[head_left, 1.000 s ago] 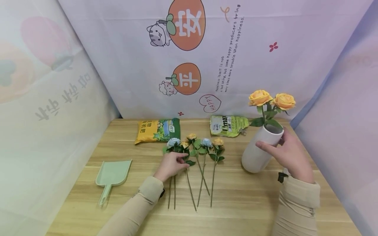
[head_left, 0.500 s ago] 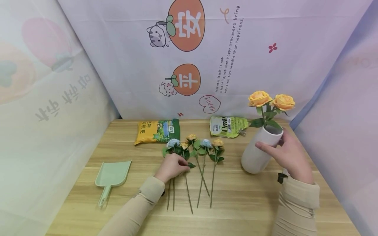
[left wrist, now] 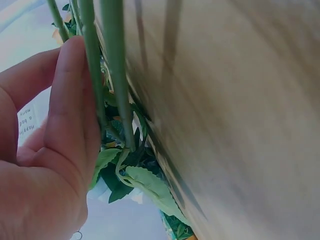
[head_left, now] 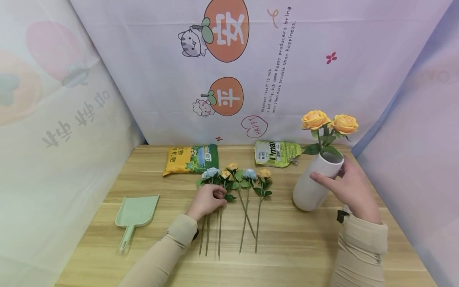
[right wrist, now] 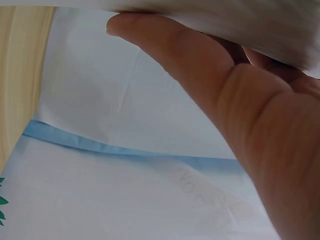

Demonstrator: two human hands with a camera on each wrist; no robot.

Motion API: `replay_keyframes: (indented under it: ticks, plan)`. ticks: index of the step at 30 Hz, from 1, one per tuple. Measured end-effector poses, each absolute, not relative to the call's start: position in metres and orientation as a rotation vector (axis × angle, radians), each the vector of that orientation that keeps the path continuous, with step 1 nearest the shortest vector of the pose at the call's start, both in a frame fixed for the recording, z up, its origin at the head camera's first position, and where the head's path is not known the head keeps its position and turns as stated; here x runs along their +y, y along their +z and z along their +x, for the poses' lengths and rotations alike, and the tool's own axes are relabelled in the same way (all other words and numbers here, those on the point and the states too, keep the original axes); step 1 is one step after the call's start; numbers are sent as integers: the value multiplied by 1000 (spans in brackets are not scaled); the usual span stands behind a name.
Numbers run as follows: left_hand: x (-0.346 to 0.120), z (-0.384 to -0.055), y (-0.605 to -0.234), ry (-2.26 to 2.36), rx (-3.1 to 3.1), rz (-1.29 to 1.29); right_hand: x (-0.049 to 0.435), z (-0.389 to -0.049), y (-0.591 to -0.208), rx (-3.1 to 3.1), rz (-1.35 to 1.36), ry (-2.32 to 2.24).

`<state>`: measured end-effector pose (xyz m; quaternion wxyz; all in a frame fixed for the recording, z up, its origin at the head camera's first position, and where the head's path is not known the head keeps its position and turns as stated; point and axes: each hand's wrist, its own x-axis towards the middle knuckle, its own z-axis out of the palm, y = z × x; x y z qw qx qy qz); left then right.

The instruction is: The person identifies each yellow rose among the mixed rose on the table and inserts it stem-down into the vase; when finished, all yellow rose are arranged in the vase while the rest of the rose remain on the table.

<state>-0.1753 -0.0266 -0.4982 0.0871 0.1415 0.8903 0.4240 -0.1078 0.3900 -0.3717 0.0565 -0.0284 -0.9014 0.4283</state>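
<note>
Left hand [head_left: 206,199] has shifted a bit left — the near yellow rose [head_left: 226,175] came with it, stem swung from a slant to nearly parallel with the two stems [head_left: 206,239] beside it. So that bloom now lies in with the left-hand bunch, on the table [head_left: 287,251], outside the vase [head_left: 309,189]. Left hand pinches its stem, thumb and fingers close together. Right hand [head_left: 355,191] grips the vase near the top, same as before; two yellow roses [head_left: 330,121] stand in it (leaning vase or lens effect, can't tell).

Materials: vase white, smooth, rounded, narrow-mouthed; petals ruffled, artificial-looking; stems thin, green, slick; leaf [left wrist: 152,187] toothed along its edge. Fertiliser bag [head_left: 191,159] and green pouch [head_left: 277,153] — crinkled, shiny film. Dustpan [head_left: 135,211]: pale green moulded plastic, flat-mouthed.
</note>
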Motion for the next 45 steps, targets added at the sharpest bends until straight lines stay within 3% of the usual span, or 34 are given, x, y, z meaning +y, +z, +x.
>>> replay_keyframes:
  ticks: [45]
  plan:
    - [-15,-186,-455,1997,2310,274,391,-108,-373,-2730,-69,1287]
